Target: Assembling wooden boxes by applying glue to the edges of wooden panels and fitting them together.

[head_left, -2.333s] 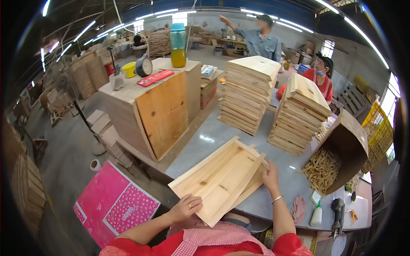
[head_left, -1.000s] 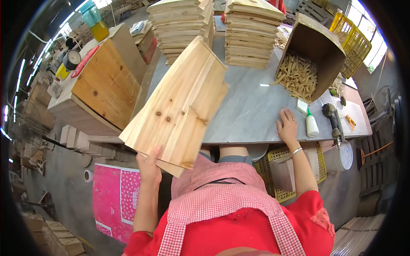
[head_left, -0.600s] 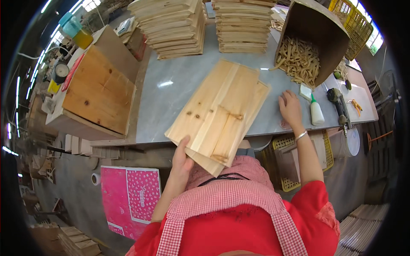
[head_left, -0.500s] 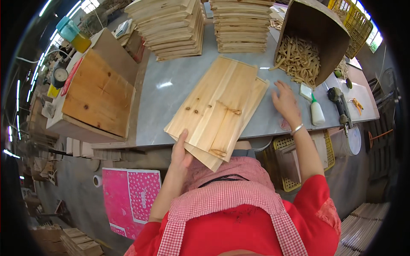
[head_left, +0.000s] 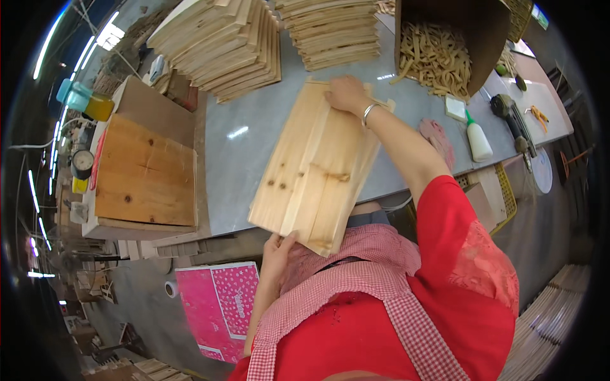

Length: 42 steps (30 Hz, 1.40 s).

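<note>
Item: wooden panel [head_left: 318, 171], lying on the grey table [head_left: 248, 152] with its near end overhanging the edge; left hand [head_left: 277, 249] fingers curled under that end, right hand [head_left: 346, 94] flat on the far end; best slid squarely, both ends supported.

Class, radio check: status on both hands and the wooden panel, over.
Left hand grips near edge of wooden panel. Right hand flat on far end. Panel overhangs grey table. Nothing in the way.
</note>
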Available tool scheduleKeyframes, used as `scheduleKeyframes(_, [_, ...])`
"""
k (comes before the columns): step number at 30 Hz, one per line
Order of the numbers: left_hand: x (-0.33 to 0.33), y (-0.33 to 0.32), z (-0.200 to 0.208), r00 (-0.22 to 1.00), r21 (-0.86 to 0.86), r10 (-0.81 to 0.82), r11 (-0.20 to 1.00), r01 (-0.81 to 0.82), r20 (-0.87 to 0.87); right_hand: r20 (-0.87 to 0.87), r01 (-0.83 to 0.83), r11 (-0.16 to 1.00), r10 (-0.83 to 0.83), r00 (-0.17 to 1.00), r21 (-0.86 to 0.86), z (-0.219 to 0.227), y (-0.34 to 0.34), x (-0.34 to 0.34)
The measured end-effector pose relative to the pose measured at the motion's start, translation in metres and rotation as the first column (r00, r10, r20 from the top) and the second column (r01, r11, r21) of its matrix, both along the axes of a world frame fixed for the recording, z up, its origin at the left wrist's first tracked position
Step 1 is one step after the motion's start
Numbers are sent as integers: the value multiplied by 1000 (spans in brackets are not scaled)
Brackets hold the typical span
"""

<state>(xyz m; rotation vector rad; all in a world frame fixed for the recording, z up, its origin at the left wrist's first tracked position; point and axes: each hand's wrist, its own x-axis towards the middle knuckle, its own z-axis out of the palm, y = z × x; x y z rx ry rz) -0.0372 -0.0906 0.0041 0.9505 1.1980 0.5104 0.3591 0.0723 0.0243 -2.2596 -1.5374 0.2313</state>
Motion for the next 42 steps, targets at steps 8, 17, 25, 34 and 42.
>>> scheduleKeyframes(8, [-37, 2, -14, 918, -271, 340, 921, -281, 205, 133, 96, 919, -158, 978, 382, -42, -81, -51])
scheduleKeyframes(17, [11, 17, -19, 875, -360, 426, 872, -331, 228, 35, 60, 892, -85, 996, 449, -47, -37, -22])
scheduleKeyframes(25, [26, 32, -4, 900, -360, 403, 874, -326, 163, 39, 8, 929, -24, 999, 371, -46, -2, -10])
scheduleKeyframes(34, [35, 38, 5, 932, -371, 348, 883, -289, 103, 47, 9, 915, -30, 998, 404, -54, 5, -4])
scheduleKeyframes(42, [42, 41, 2, 943, -355, 328, 890, -287, 60, 123, 4, 950, -44, 991, 314, -49, 7, 8])
